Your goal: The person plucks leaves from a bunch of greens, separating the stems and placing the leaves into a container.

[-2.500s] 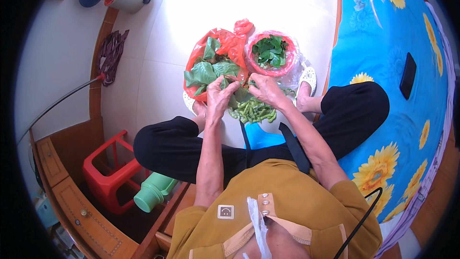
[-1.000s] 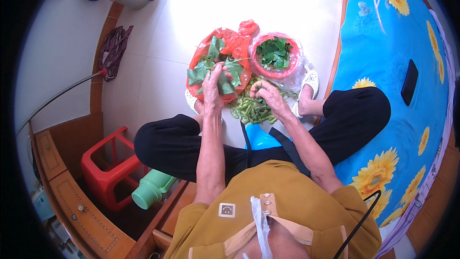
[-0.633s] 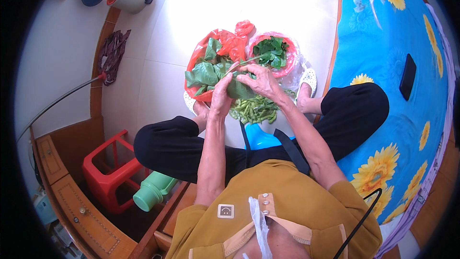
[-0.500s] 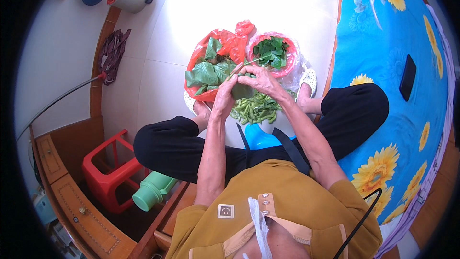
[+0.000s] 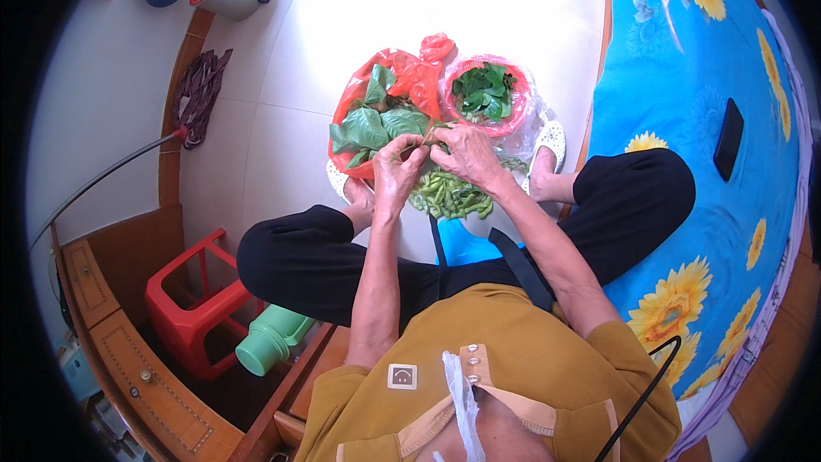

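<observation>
Left hand (image 5: 396,173) and right hand (image 5: 472,156) now close together, fingertips pinching green stem (image 5: 430,131); long end no longer juts toward pink basket (image 5: 489,130), handling now tighter

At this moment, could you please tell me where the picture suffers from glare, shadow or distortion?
Head view: glare bleaches the upper floor nearly white; head view: the space beside the stool is dark; head view: the drawers curve along the black rim; head view: left hand and right hand look fairly sharp, but the greens between them are hard to make out.
</observation>
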Demonstrator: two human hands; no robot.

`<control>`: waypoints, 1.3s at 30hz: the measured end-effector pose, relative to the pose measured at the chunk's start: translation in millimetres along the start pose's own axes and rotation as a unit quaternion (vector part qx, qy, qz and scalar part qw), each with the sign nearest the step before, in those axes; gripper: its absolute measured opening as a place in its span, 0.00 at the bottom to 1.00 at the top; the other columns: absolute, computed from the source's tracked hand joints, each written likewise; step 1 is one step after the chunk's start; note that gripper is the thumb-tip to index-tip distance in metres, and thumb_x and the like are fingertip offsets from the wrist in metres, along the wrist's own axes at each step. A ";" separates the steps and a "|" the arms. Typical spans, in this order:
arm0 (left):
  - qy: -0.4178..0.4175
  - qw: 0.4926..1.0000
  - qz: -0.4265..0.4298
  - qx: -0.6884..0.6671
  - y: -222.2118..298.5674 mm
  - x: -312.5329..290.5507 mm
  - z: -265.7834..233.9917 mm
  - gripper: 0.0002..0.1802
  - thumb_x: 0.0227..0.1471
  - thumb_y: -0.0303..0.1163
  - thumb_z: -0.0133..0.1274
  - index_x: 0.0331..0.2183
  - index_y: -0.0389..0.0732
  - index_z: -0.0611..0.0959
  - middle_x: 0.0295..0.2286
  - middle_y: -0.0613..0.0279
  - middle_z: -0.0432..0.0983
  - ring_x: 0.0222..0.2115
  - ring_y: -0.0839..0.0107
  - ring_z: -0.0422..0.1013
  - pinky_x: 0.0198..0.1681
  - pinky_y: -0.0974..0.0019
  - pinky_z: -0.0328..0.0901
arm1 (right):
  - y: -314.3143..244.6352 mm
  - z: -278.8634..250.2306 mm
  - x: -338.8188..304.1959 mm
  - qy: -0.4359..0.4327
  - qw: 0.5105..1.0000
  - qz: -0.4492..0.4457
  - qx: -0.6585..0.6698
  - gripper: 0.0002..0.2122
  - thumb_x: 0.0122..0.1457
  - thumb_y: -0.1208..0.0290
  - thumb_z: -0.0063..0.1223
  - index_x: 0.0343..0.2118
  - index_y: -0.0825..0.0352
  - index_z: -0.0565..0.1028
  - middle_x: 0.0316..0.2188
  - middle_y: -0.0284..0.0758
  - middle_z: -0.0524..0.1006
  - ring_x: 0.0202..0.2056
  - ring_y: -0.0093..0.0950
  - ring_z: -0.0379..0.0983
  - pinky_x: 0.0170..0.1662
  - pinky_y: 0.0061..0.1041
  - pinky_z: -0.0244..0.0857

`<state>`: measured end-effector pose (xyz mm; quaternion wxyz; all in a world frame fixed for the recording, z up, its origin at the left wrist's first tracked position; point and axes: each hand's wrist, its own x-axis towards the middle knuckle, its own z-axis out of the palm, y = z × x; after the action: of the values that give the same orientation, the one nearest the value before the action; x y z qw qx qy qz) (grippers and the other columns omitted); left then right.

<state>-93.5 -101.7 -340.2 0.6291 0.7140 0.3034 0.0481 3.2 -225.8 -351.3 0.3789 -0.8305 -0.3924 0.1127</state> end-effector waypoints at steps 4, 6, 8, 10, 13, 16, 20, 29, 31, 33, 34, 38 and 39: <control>-0.003 1.000 0.006 0.002 7.2 -1.5 1.7 0.09 0.46 0.25 0.54 0.33 0.33 0.79 0.25 0.68 0.74 0.22 0.83 0.67 0.25 0.80 0.63 | 9.4 6.0 -1.3 -0.015 0.996 0.089 0.001 0.11 0.47 0.63 0.47 0.27 0.65 0.77 0.20 0.43 0.74 0.26 0.41 0.72 0.31 0.37 0.66; -0.016 0.997 -0.040 -0.057 14.3 -3.2 -2.1 0.10 0.46 0.25 0.55 0.33 0.34 0.79 0.24 0.68 0.74 0.22 0.83 0.67 0.26 0.79 0.62 | 23.0 8.6 0.3 -0.053 0.979 0.151 0.126 0.13 0.49 0.61 0.47 0.29 0.67 0.76 0.22 0.40 0.75 0.29 0.36 0.74 0.35 0.32 0.66; -0.027 0.992 -0.045 -0.115 9.4 1.5 -6.7 0.11 0.45 0.26 0.56 0.34 0.34 0.78 0.24 0.67 0.74 0.22 0.82 0.66 0.27 0.78 0.62 | 30.3 6.5 -0.1 -0.119 0.939 0.169 0.275 0.15 0.50 0.59 0.48 0.30 0.68 0.75 0.24 0.36 0.75 0.30 0.31 0.73 0.37 0.29 0.65; -0.026 0.992 -0.040 -0.121 8.9 3.4 -9.7 0.12 0.45 0.27 0.57 0.35 0.34 0.78 0.25 0.67 0.73 0.23 0.80 0.66 0.29 0.76 0.62 | 19.3 -6.3 3.2 -0.157 0.887 0.167 0.400 0.17 0.50 0.58 0.49 0.33 0.70 0.73 0.27 0.32 0.73 0.32 0.22 0.68 0.39 0.23 0.62; -0.016 0.992 -0.049 -0.115 7.9 5.7 -8.7 0.12 0.45 0.26 0.57 0.35 0.35 0.78 0.25 0.66 0.74 0.24 0.80 0.66 0.29 0.76 0.62 | 12.1 -7.0 3.1 -0.194 0.901 0.176 0.345 0.13 0.53 0.61 0.48 0.34 0.67 0.72 0.29 0.26 0.69 0.33 0.17 0.63 0.38 0.18 0.57; -0.027 0.994 -0.012 -0.110 5.6 7.8 -7.7 0.12 0.45 0.26 0.56 0.35 0.35 0.77 0.26 0.66 0.74 0.25 0.80 0.68 0.30 0.77 0.63 | 13.2 -1.9 5.2 -0.197 0.893 0.191 0.356 0.10 0.51 0.64 0.46 0.30 0.66 0.72 0.26 0.24 0.67 0.30 0.15 0.61 0.34 0.18 0.55; 0.008 0.993 0.014 -0.113 2.5 11.6 -5.2 0.11 0.45 0.25 0.55 0.35 0.35 0.77 0.26 0.66 0.75 0.26 0.80 0.69 0.30 0.77 0.64 | 11.1 7.8 0.9 -0.180 0.876 0.206 0.396 0.12 0.48 0.62 0.46 0.26 0.68 0.70 0.21 0.28 0.67 0.26 0.19 0.62 0.31 0.22 0.57; 0.060 0.992 0.012 -0.111 -4.1 14.3 -6.6 0.10 0.44 0.23 0.55 0.33 0.36 0.78 0.25 0.67 0.74 0.25 0.81 0.70 0.29 0.76 0.67 | 18.3 13.1 -17.5 -0.136 0.861 0.177 0.457 0.10 0.50 0.64 0.45 0.24 0.67 0.70 0.21 0.26 0.66 0.25 0.17 0.60 0.31 0.19 0.55; 0.102 0.986 0.005 -0.136 -6.1 18.5 -15.6 0.10 0.44 0.23 0.55 0.33 0.36 0.77 0.24 0.67 0.74 0.24 0.81 0.70 0.28 0.76 0.68 | 18.0 12.2 -22.3 -0.121 0.844 0.194 0.484 0.09 0.50 0.65 0.46 0.25 0.66 0.70 0.21 0.26 0.66 0.26 0.18 0.60 0.32 0.19 0.55; 0.070 0.988 0.009 -0.136 -3.8 20.5 -19.1 0.10 0.45 0.24 0.55 0.34 0.36 0.77 0.24 0.67 0.74 0.24 0.81 0.69 0.27 0.76 0.68 | 15.9 8.8 -30.2 -0.096 0.824 0.243 0.502 0.09 0.50 0.65 0.46 0.25 0.66 0.70 0.22 0.26 0.67 0.26 0.18 0.61 0.32 0.19 0.56; 0.058 0.990 0.009 -0.130 -0.8 19.9 -15.4 0.10 0.45 0.24 0.55 0.34 0.36 0.77 0.24 0.67 0.74 0.24 0.81 0.69 0.27 0.77 0.67 | 20.0 12.4 -29.1 -0.086 0.824 0.250 0.502 0.09 0.50 0.64 0.47 0.27 0.66 0.71 0.24 0.28 0.68 0.26 0.19 0.62 0.32 0.19 0.57; 0.036 0.993 0.008 -0.115 -3.8 12.1 -10.2 0.09 0.45 0.23 0.55 0.33 0.35 0.77 0.23 0.67 0.74 0.23 0.82 0.68 0.27 0.79 0.64 | 2.7 1.8 -13.7 -0.078 0.801 0.266 0.530 0.13 0.50 0.61 0.50 0.31 0.67 0.72 0.24 0.29 0.69 0.29 0.18 0.65 0.33 0.20 0.60; 0.035 0.992 0.008 -0.120 -3.1 9.9 -8.6 0.09 0.45 0.23 0.54 0.33 0.35 0.77 0.23 0.67 0.73 0.22 0.82 0.68 0.27 0.79 0.63 | -0.9 0.1 -9.1 -0.112 0.816 0.259 0.505 0.13 0.50 0.61 0.50 0.31 0.67 0.72 0.24 0.29 0.69 0.29 0.18 0.65 0.33 0.20 0.59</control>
<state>-90.5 -89.3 -344.4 0.6987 0.6336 0.3120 0.1143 -3.4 -232.1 -351.6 0.6553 -0.5754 -0.0902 0.4809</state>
